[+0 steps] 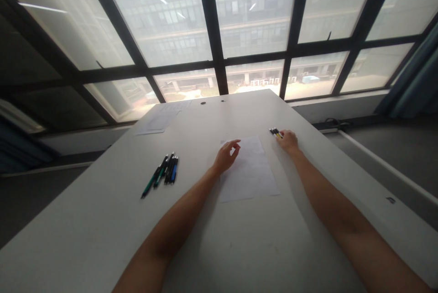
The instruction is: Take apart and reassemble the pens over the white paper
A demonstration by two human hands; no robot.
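My left hand (227,156) hovers at or just above the left part of a white sheet of paper (253,174). Its fingers are curved, with a gap between thumb and forefinger, and nothing shows in them. Right of the sheet, my right hand (289,141) is closed around the near ends of several pens (275,133), dark with light tips, one partly yellow. Those pens lie low at the tabletop, and their near ends are hidden by the fingers. To the left, several more pens (160,175) lie in a loose group, black, green and one blue.
The white table (102,229) reaches toward large dark-framed windows. More papers (159,119) rest at its far left. Two small round dark spots, one a hole-like disc (203,103), sit near the far edge. A small dark piece (390,200) is on the right side.
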